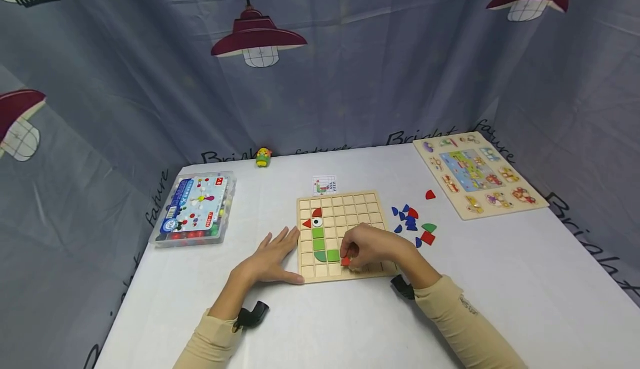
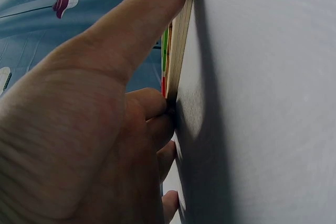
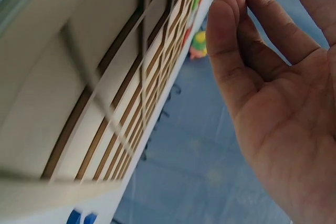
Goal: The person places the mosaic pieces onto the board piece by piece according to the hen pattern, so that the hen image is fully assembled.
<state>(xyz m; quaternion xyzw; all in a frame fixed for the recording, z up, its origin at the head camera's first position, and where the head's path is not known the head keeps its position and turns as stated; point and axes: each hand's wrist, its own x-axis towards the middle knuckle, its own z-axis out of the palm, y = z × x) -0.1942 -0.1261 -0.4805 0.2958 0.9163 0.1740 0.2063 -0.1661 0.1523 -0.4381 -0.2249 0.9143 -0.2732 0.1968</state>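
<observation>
A wooden grid board (image 1: pixel 338 213) lies on the white table. My left hand (image 1: pixel 272 258) rests flat at its left side, fingers spread, with thumb and fingertips against the board's edge. Over the lower part of the grid, my right hand (image 1: pixel 367 247) pinches a red square piece (image 1: pixel 345 260) between thumb and fingers, right beside a green square (image 1: pixel 333 255) in the grid. Further pieces up the left side include green squares, a green quarter-round (image 1: pixel 320 256), a round eye piece (image 1: pixel 317 222), a red triangle (image 1: pixel 306 223) and a red quarter-round (image 1: pixel 317 212).
Loose blue pieces (image 1: pixel 411 222), a red square (image 1: pixel 428 238) and a green piece (image 1: pixel 429 227) lie right of the board. A pattern card (image 1: pixel 324 184) is behind it. Around stand a clear plastic box (image 1: pixel 195 205), a small toy figure (image 1: pixel 263 156) and a picture puzzle board (image 1: pixel 457 205).
</observation>
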